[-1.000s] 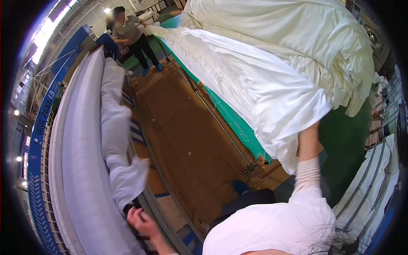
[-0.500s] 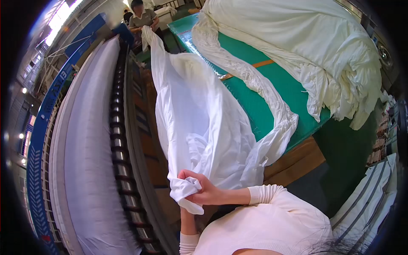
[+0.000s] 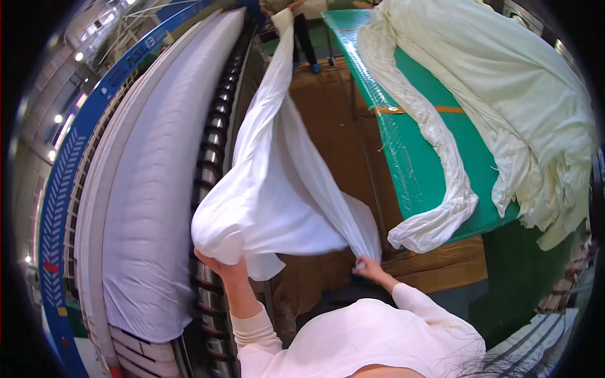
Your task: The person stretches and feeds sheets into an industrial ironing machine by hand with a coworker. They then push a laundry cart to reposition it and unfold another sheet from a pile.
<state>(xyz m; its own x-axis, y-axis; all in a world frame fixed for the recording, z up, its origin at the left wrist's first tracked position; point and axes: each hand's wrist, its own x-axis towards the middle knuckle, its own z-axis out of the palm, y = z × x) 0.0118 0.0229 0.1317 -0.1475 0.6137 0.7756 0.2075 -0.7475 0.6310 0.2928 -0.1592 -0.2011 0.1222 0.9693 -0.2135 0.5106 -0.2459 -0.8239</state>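
Note:
A white sheet (image 3: 277, 208) hangs stretched between my hands and a co-worker's hands (image 3: 292, 5) at the far end. My left hand (image 3: 222, 268) is closed on its near left corner, next to the machine; cloth covers part of the fingers. Its near right edge is pinched in my right hand (image 3: 372, 269), held low beside the green table. Between the two hands the fabric spreads and sags above the floor.
A long machine with a white fabric-covered bed (image 3: 157, 170) and dark ringed roller (image 3: 214, 145) runs along the left. On the right, a green table (image 3: 409, 170) bears a twisted white cloth (image 3: 435, 138) and a large cream fabric pile (image 3: 504, 82). Brown cardboard (image 3: 321, 113) lies between.
My hands have parted: left toward the machine, right toward the table. The sheet, bunched at my hands before, is spread between them. The view has tilted down, and cloth on the machine bed has advanced.

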